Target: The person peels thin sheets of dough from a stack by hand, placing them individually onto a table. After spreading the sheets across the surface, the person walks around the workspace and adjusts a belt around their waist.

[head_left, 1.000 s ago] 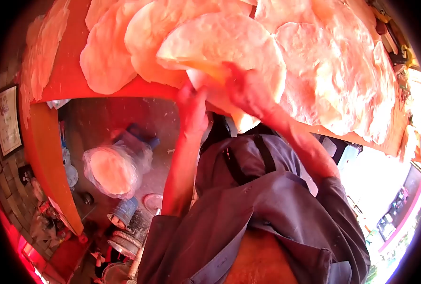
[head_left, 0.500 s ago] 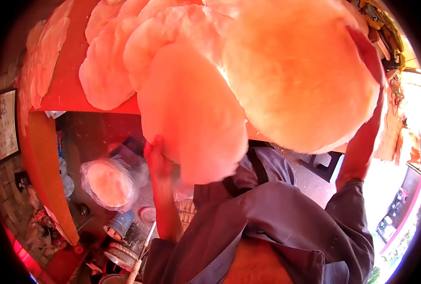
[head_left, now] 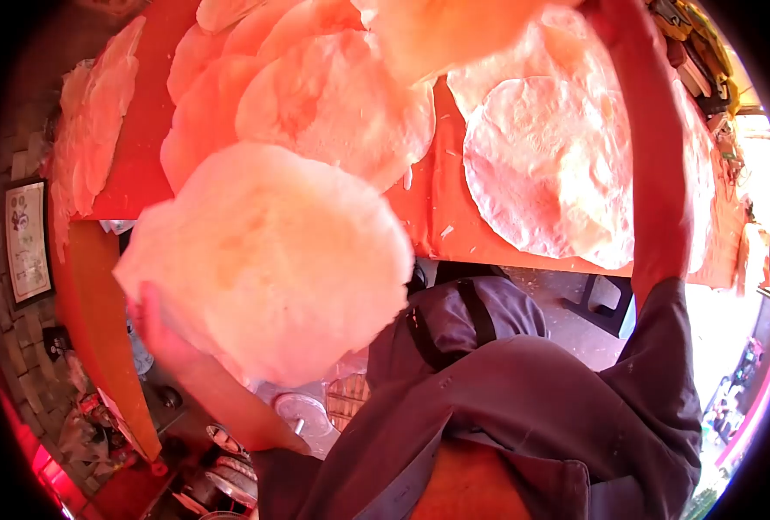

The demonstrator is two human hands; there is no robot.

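Observation:
My left hand (head_left: 155, 322) is closed on the lower left edge of a large, thin round flatbread (head_left: 272, 260), its fingertips showing against the sheet. This flatbread hangs in front of me, over the table's near edge. At the top of the view, my right hand (head_left: 608, 16) reaches far forward and grips another flatbread (head_left: 471, 30), which is partly cut off by the frame. Beneath that arm, a wrinkled flatbread (head_left: 549, 165) lies on the red-covered table (head_left: 441, 191). Several more overlapping flatbreads (head_left: 333, 104) are spread to its left.
More sheets (head_left: 99, 130) hang at the table's far left end. A black stool-like object (head_left: 606, 303) stands under the table on the right. Metal pans (head_left: 233, 477) sit on the floor at lower left, near a round lid-like thing (head_left: 302, 414).
My left hand has moved left and down with its flatbread. My right hand has carried its flatbread up and forward, uncovering the wrinkled one on the table. The bagged stack below is now hidden.

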